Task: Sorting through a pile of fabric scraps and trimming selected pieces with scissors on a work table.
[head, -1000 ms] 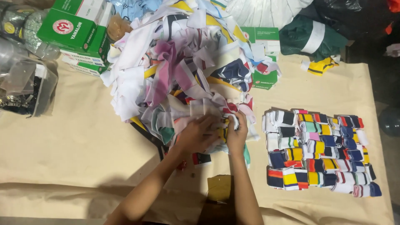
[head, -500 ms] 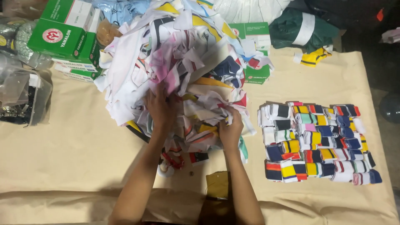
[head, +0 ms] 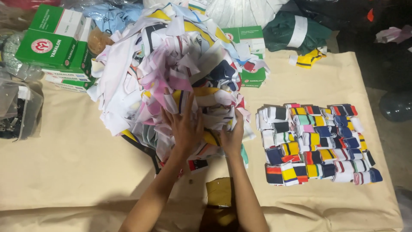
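Note:
A big heap of mixed white, pink, yellow and navy striped cloth pieces [head: 171, 73] lies on the tan paper-covered table [head: 64, 167]. My left hand [head: 185, 126] lies flat on the heap's near side, fingers spread, pressing into the cloth. My right hand [head: 231, 136] pushes against the heap's lower right edge, its fingers partly buried among the pieces. To the right, several folded striped pieces [head: 315, 141] lie in tidy rows.
Green and white boxes [head: 53, 43] are stacked at the far left, another green box [head: 251, 53] behind the heap. A clear plastic bag [head: 17, 109] sits at the left edge. Dark green cloth [head: 296, 30] and a yellow striped piece [head: 309, 58] lie at the back.
My left hand has come back down from high on the heap to its near side. My right hand stayed at the heap's lower right edge.

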